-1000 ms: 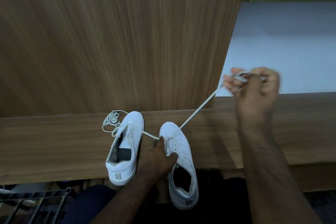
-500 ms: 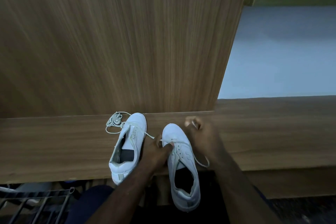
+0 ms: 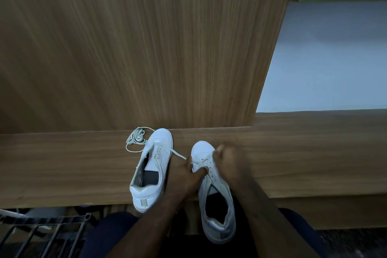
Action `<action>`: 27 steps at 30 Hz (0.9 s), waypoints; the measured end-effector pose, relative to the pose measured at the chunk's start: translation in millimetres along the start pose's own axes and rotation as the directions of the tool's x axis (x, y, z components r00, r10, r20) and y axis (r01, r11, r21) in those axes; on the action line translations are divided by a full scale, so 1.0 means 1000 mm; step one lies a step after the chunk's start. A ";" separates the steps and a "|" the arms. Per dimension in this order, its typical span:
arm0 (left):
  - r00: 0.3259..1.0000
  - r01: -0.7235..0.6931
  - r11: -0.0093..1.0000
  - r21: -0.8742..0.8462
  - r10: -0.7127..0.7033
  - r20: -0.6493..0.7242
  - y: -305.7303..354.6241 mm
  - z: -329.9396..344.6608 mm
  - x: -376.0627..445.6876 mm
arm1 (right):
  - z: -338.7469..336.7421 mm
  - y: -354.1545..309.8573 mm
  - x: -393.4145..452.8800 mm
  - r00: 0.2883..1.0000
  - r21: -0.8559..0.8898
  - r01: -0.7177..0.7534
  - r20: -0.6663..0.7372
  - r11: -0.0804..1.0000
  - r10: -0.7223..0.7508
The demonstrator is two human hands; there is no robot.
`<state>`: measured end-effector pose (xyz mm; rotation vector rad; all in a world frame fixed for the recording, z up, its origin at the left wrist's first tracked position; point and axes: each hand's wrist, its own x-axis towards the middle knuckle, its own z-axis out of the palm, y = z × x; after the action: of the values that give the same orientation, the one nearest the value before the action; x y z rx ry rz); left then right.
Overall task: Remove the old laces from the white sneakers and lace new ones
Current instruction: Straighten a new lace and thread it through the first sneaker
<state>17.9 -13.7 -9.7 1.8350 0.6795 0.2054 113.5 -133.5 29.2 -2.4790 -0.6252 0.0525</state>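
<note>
The right hand (image 3: 227,160) has dropped from the upper right onto the right white leather sneaker (image 3: 211,186) at lower centre of the wooden worktop (image 3: 293,153), its blurred fingers curled at the eyelets. The left hand (image 3: 184,176) pinches the white lace (image 3: 178,154). What the right fingers hold, I cannot tell.

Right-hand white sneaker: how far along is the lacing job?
Done, apparently: a loose bundled whitish lace lies off-shoe on the wooden ledge. In hand: left hand and right hand work at the right white sneaker near its toe-end eyelets; a lace strand trails leftward. Left: its upper eyelets; the left white sneaker looks loosely laced.
</note>
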 end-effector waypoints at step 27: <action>0.890 -0.392 0.837 -0.382 0.239 -0.389 0.192 -0.148 0.042 | -0.043 -0.002 -0.009 0.921 0.560 0.007 -0.326 0.828 0.213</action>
<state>52.7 86.4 212.4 1.4555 0.4859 0.8424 112.4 -158.5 65.6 -1.8777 -0.2513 -0.1768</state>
